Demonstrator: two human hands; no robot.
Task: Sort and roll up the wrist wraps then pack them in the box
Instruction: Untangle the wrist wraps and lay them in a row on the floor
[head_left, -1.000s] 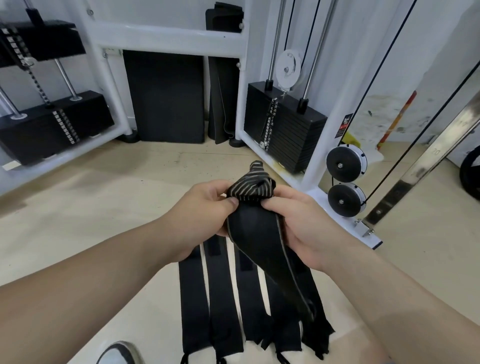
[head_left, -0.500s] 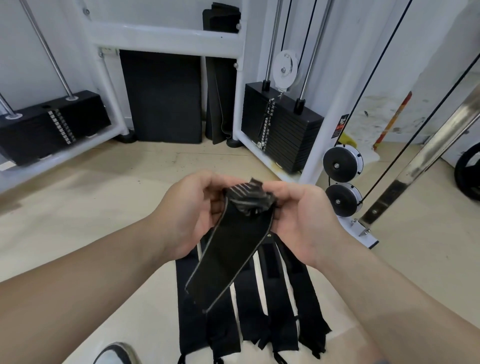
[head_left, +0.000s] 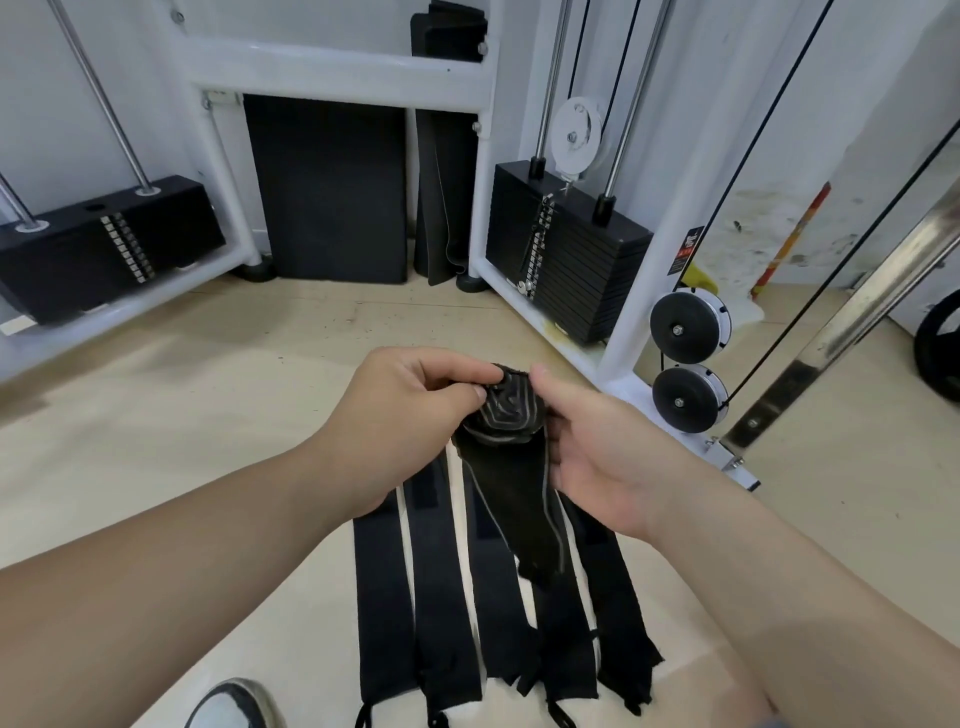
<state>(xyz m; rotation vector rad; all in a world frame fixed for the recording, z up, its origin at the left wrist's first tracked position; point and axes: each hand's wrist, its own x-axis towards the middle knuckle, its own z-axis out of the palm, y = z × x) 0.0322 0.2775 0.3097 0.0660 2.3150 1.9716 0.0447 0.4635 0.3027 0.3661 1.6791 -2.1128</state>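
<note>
Black wrap half rolled, held over the floor: left hand pinches its top, right hand grips its side. We should roll tight, edges aligned, slack pulled out. Spare wraps lie flat beneath.

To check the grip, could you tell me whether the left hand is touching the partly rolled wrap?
Touching: in the head view the left hand pinches the top edge of the coiled wrap.

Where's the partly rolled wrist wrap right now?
Head view, centre: the half-rolled wrap sits between the left hand and right hand, its tail hanging over the flat wraps on the floor.
</note>
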